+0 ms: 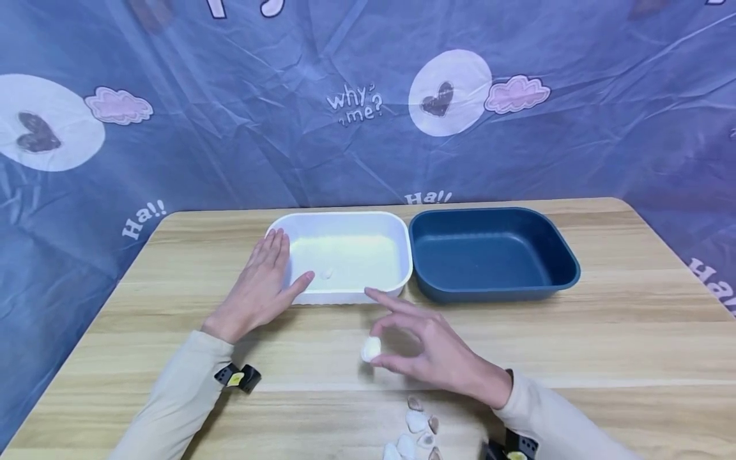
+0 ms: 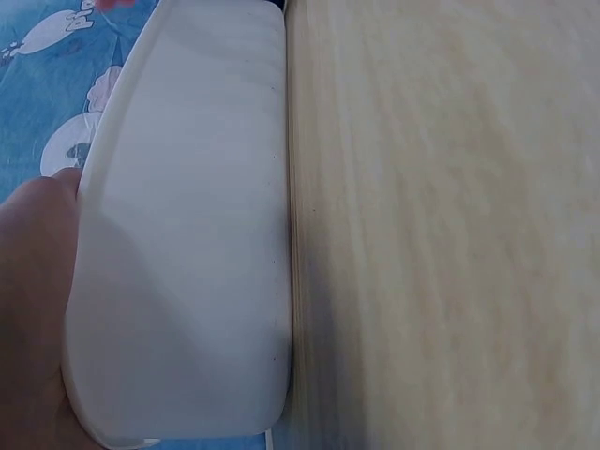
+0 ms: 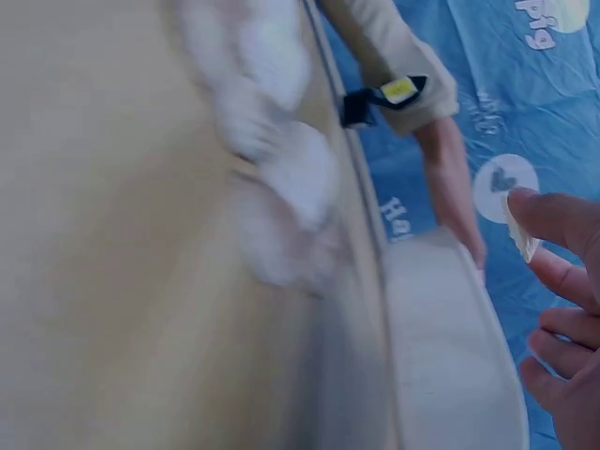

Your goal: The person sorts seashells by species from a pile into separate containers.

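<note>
My right hand [image 1: 431, 345] pinches a white seashell [image 1: 370, 349] between thumb and index finger, held above the table in front of the white basin [image 1: 339, 298]. The same shell [image 3: 520, 232] shows between the fingertips in the right wrist view. My left hand [image 1: 261, 284] rests with straight fingers on the left side of the white basin, its thumb over the front rim. In the left wrist view the basin's outer wall [image 2: 187, 216] hides most of that hand. One small pale shell [image 1: 327, 273] lies inside the white basin.
A dark blue basin [image 1: 494, 295] stands right beside the white one. Several white and brownish shells [image 1: 416, 421] lie on the wooden table [image 1: 310, 409] near its front edge, left of the right wrist. A blue patterned cloth [image 1: 276, 140] hangs behind the table.
</note>
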